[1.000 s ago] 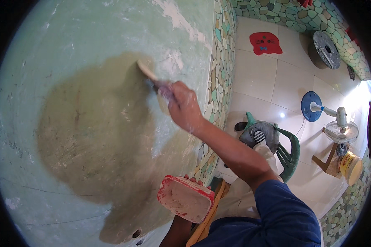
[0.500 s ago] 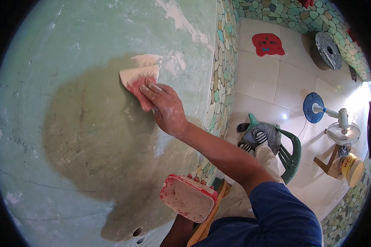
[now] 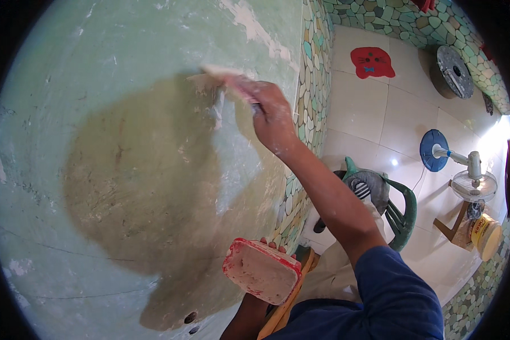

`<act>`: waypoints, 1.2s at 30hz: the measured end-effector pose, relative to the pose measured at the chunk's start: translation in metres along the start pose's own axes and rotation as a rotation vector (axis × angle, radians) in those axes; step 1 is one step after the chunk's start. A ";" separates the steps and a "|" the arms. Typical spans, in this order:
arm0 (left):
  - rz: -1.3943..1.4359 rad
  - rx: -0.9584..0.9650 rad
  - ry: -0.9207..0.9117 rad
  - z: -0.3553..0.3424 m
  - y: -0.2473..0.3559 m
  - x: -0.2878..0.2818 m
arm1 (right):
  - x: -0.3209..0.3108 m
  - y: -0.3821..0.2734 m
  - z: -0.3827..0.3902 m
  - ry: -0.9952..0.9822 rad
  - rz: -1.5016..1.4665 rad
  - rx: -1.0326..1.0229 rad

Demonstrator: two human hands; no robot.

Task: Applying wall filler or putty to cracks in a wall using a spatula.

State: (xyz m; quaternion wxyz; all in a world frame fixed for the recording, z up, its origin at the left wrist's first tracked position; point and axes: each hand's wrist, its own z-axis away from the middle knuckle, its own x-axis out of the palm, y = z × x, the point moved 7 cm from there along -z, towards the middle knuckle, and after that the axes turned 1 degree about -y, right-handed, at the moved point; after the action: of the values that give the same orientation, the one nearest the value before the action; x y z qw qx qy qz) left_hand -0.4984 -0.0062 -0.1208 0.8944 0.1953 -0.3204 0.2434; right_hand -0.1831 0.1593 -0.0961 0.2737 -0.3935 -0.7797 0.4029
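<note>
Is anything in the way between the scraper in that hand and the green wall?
Nothing visible stands in the way. The right hand holds the scraper close to the wall; its blade is too blurred to tell whether it touches.

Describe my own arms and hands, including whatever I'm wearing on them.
Your right arm has a short, dark blue sleeve and no visible wristwear. The right hand is ungloved, with whitish smears. Your left hand, mostly hidden, shows bare fingers; no left sleeve is visible.

Red tub (image 3: pixel 230 255), pale paste (image 3: pixel 263 272) inside; scraper (image 3: pixel 237 84) blurred.
</note>
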 end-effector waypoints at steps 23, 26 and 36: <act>-0.041 0.033 -0.075 -0.001 0.015 -0.016 | 0.025 -0.012 0.062 -0.381 -0.140 -0.066; -0.063 0.030 -0.130 -0.004 0.017 -0.016 | 0.008 -0.015 0.074 -0.471 -0.216 -0.100; 0.036 -0.021 -0.135 -0.004 0.010 -0.015 | 0.021 -0.014 0.014 -0.188 -0.088 -0.060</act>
State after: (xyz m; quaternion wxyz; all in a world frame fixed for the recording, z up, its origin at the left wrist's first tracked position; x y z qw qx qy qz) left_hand -0.5126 -0.0004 -0.1322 0.8683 0.1963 -0.3858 0.2423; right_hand -0.2100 0.1658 -0.0888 0.2047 -0.3276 -0.8302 0.4020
